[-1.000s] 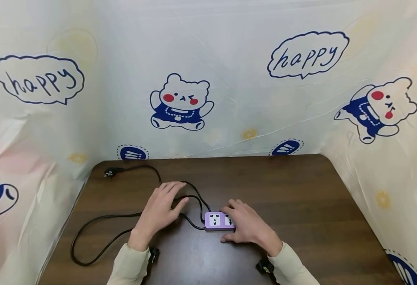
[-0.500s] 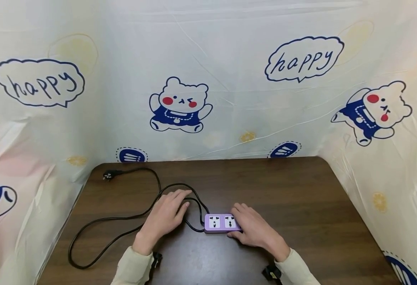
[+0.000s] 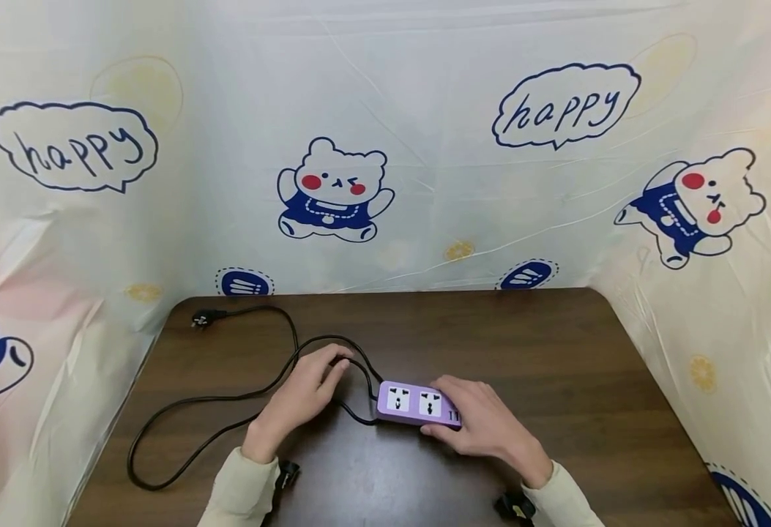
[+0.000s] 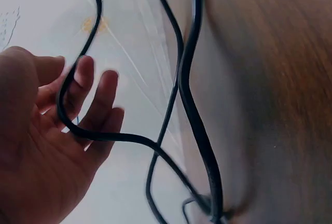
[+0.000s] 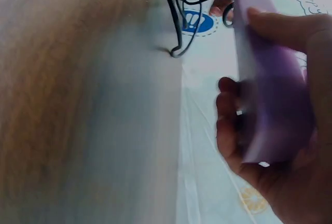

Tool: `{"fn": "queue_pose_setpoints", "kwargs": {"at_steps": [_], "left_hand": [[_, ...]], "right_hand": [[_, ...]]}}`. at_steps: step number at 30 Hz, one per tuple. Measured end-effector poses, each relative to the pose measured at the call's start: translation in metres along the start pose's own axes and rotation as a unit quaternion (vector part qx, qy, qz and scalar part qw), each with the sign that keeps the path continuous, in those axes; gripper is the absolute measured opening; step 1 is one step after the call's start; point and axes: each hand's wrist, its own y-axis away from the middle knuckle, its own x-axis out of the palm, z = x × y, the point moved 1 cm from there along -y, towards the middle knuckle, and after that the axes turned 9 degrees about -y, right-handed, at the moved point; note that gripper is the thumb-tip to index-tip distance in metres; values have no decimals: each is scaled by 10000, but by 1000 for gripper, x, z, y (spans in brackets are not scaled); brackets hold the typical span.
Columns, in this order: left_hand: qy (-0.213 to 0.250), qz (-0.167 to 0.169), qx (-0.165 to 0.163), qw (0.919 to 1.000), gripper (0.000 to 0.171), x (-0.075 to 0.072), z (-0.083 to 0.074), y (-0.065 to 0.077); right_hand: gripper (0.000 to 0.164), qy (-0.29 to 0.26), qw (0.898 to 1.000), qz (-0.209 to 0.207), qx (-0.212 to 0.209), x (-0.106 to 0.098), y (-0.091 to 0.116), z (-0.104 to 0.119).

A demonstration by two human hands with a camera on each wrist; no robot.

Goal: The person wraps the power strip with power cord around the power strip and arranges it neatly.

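In the head view a purple power strip (image 3: 419, 404) with two white sockets shows right of centre. My right hand (image 3: 487, 421) grips its right end, thumb along the near side and fingers over the far side. The right wrist view shows the strip (image 5: 275, 79) raised off the table, between thumb and curled fingers. Left of it, my left hand (image 3: 309, 388) has its fingers loosely curled around the black power cord (image 3: 362, 368). In the left wrist view the cord (image 4: 67, 86) passes between thumb and index finger and across the other fingers.
The cord's long loop (image 3: 136, 446) lies on the left of the brown wooden table (image 3: 523, 344). Its black plug (image 3: 206, 318) rests near the back left corner. A printed white curtain (image 3: 438, 146) surrounds the back and sides.
My right hand has shifted right along the strip to its end, and the strip now sits raised and tilted. My left hand's thumb and fingers have drawn together at the cord.
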Motion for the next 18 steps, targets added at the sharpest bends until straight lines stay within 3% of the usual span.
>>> {"fn": "queue_pose_setpoints", "kwargs": {"at_steps": [3,6,15,18], "left_hand": [[528,95,-256,9982,20,-3,7,4],[788,144,-307,9963,19,-6,14,7],[1406,-323,180,9894,22,-8,29,19],[1487,-343,223,9880,23,-6,33,21]], "right_hand": [[50,-260,9986,-331,-312,-6,0,3],[49,-446,9958,-588,-544,-11,-2,4],[48,-857,9930,-720,-370,-22,-4,8],[48,-944,9922,-709,-392,-23,-4,9]]}}
